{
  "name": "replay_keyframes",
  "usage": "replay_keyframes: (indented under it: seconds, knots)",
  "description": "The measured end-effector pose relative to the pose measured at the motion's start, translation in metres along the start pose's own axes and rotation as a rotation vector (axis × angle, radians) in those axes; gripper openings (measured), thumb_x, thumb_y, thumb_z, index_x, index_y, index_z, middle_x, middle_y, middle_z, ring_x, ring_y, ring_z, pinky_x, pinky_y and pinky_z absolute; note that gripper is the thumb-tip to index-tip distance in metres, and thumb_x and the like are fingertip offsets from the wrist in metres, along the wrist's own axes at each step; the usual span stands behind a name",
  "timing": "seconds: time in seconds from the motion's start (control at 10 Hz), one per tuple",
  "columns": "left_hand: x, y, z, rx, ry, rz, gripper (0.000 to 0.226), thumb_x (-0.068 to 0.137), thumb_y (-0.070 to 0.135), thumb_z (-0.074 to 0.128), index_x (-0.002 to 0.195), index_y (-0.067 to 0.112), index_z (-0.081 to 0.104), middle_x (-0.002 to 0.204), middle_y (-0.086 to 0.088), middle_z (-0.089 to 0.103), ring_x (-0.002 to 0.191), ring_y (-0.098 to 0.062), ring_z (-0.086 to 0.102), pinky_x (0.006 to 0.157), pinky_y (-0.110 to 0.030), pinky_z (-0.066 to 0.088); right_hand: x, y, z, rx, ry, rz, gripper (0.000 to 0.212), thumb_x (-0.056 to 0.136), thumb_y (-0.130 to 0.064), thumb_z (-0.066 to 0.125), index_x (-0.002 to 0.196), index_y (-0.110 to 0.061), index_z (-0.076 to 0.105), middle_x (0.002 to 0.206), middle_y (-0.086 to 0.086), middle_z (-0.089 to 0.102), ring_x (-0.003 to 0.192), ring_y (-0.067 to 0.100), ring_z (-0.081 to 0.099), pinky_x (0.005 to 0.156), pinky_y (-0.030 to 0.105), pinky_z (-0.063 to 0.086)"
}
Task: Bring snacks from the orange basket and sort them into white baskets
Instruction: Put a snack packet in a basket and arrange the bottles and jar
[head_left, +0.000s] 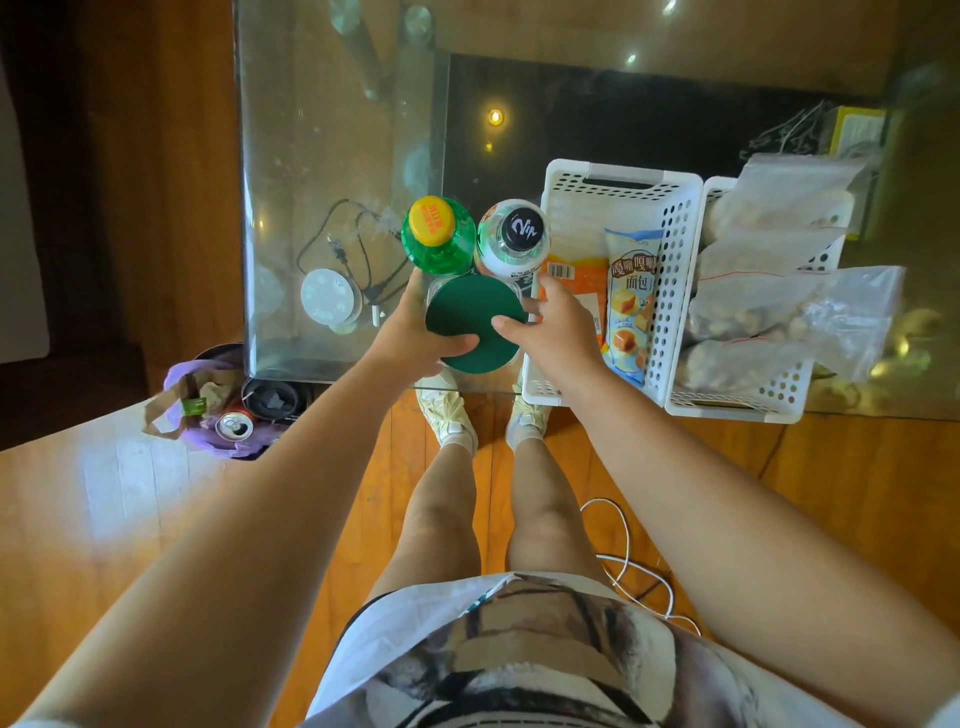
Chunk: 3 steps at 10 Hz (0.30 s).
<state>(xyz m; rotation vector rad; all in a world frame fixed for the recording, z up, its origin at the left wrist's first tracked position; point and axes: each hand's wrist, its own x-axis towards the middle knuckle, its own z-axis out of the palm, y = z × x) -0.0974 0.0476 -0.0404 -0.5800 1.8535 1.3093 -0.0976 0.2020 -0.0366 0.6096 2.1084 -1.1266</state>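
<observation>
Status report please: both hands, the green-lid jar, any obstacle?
Left hand and right hand grip green-lid jar. Two bottles directly behind it. White basket at right.

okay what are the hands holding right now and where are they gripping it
Both hands hold the green-lidded jar. The left hand grips its left side with the thumb over the lid's near edge; the right hand grips the right side, thumb on the lid.

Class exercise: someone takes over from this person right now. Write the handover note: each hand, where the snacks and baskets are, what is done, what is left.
Left hand and right hand both grip the green-lidded jar at the glass table's near edge.
Green bottle and black-capped bottle stand just behind it.
Done: near white basket holds packaged snacks; far white basket holds clear bags.
Left: place jar and bottles. The orange basket is out of view.
</observation>
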Motion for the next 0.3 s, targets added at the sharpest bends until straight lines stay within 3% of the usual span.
replay_keyframes:
  seconds: [0.1, 0.2, 0.3]
  knots:
    - [-0.005, 0.003, 0.0, -0.027, 0.039, 0.018, 0.076, 0.08, 0.002, 0.067, 0.142, 0.021, 0.028, 0.143, -0.004, 0.044, 0.127, -0.024, 0.044, 0.098, -0.039, 0.047, -0.01, 0.0, -0.006, -0.014, -0.036, 0.009, 0.064, 0.084, -0.032, 0.065, 0.139, -0.012, 0.037, 0.136, 0.008, 0.052, 0.123, 0.022, 0.05, 0.088, 0.027, 0.04]
    - [-0.015, 0.014, -0.005, -0.066, 0.16, -0.052, 0.067, 0.085, 0.012, 0.064, 0.142, 0.018, 0.03, 0.143, -0.006, 0.043, 0.126, -0.025, 0.046, 0.091, -0.035, 0.046, -0.029, -0.007, -0.024, -0.009, -0.021, -0.024, 0.047, 0.087, -0.031, 0.06, 0.13, -0.015, 0.049, 0.13, 0.007, 0.057, 0.116, 0.021, 0.054, 0.088, 0.028, 0.043]
    - [-0.046, 0.018, -0.018, -0.072, 0.241, -0.121, 0.058, 0.088, 0.015, 0.06, 0.14, 0.014, 0.035, 0.14, -0.011, 0.046, 0.122, -0.028, 0.049, 0.096, -0.038, 0.046, -0.071, -0.016, -0.053, 0.04, 0.0, -0.086, 0.029, 0.087, -0.027, 0.059, 0.116, -0.022, 0.059, 0.108, 0.003, 0.066, 0.096, 0.014, 0.059, 0.07, 0.019, 0.04]
